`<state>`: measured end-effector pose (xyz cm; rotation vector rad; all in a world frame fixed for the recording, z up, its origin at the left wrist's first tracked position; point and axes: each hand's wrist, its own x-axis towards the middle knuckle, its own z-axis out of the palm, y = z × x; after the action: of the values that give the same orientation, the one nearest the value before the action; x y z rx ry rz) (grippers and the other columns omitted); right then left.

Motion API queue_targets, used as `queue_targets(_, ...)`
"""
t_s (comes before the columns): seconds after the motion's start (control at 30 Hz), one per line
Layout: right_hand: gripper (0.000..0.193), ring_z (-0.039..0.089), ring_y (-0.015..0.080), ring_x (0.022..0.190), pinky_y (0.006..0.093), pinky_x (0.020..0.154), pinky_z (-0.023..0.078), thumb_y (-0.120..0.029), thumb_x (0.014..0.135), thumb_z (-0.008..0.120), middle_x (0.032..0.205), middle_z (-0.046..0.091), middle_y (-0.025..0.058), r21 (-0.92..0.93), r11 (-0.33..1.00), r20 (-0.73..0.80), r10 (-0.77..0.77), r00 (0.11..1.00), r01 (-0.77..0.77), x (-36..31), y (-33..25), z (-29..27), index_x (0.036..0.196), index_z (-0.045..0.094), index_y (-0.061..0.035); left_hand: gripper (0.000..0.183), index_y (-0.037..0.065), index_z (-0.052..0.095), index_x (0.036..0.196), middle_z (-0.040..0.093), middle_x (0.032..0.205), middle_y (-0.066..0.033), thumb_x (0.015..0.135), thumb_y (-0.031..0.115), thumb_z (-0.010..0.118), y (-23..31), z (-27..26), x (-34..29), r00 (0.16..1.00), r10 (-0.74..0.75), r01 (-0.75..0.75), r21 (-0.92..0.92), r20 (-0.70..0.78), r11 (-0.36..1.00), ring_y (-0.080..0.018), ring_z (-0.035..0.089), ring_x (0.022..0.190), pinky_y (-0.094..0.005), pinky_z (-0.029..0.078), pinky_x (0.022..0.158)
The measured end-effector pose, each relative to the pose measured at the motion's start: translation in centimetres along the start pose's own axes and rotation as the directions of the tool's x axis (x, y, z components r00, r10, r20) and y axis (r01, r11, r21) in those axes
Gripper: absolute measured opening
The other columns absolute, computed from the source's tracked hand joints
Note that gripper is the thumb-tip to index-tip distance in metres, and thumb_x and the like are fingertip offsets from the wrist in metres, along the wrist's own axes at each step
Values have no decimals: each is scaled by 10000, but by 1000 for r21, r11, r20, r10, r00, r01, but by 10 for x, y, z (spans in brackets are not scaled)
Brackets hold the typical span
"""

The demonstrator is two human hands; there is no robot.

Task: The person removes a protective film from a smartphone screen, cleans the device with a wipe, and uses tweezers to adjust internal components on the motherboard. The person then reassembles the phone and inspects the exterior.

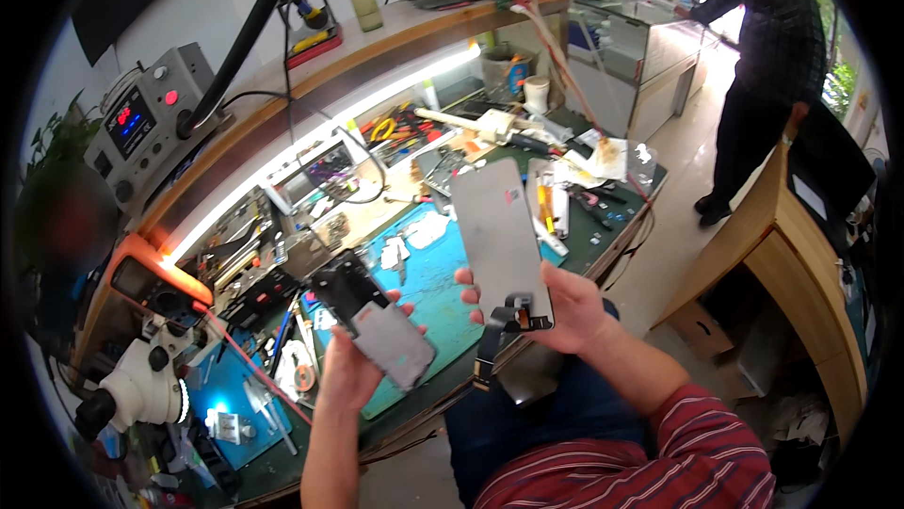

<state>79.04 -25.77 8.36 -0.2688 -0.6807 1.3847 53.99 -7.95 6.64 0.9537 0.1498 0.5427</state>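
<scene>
My left hand (348,375) grips an opened phone body (394,347), dark at its far end with a grey block toward its near end. It is tilted above the edge of the blue work mat (438,313). In my right hand (576,311) is a phone screen (497,226), its flat grey back facing me, fingers wrapped around its lower end. A black ribbon cable (488,351) hangs from that lower end. The two phone parts are apart from each other.
Tools and small parts crowd the bench beyond the mat. An orange multimeter (162,285), a white microscope (141,385) and a power supply (151,118) stand at left. A person in dark clothes (767,66) stands at far right near a wooden desk (800,255).
</scene>
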Motion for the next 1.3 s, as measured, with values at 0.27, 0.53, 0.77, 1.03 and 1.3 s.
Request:
queue_targets(0.27,901,536,266,1393,447,1164,453,-259,982,780,1552,482,158,-504,848,-31,-209,977,165,39,27,16,1682,235,-105,1142,69,227,1668,461,1600,-166,871,722,718,0,6,-6,999,-13,11,35,51,999,-394,446,1494,-567,395,1216)
queue_targets(0.53,995,510,245,1450,406,1197,420,-299,905,872,1601,462,109,-818,561,59,-132,989,124,26,36,13,1672,285,-58,1127,65,263,1650,445,1606,-148,828,509,893,0,9,-6,994,95,-95,-1,-55,995,-356,442,1499,-539,384,1228)
queue_targets(0.77,1005,510,252,1449,413,1204,418,-277,903,873,1615,454,118,-798,594,63,-87,994,102,22,34,17,1675,270,-52,1096,49,304,1628,467,1585,-107,808,398,941,-3,9,-7,990,103,-99,44,-97,994,-324,446,1505,-515,390,1229)
queue_targets(1.03,981,527,242,1415,422,1181,446,-232,892,882,1592,469,120,-817,559,103,-99,990,141,27,38,16,1665,305,-51,1081,56,305,1630,476,1574,-93,815,374,940,-2,10,-5,989,111,-110,18,-99,994,-320,452,1500,-514,409,1218)
queue_targets(1.3,961,526,235,1404,427,1163,460,-214,893,879,1572,480,120,-844,513,129,-88,988,156,25,36,16,1657,322,-39,1038,59,298,1635,453,1596,-87,844,303,925,-3,9,-5,980,152,-150,27,-131,988,-313,427,1516,-506,401,1223)
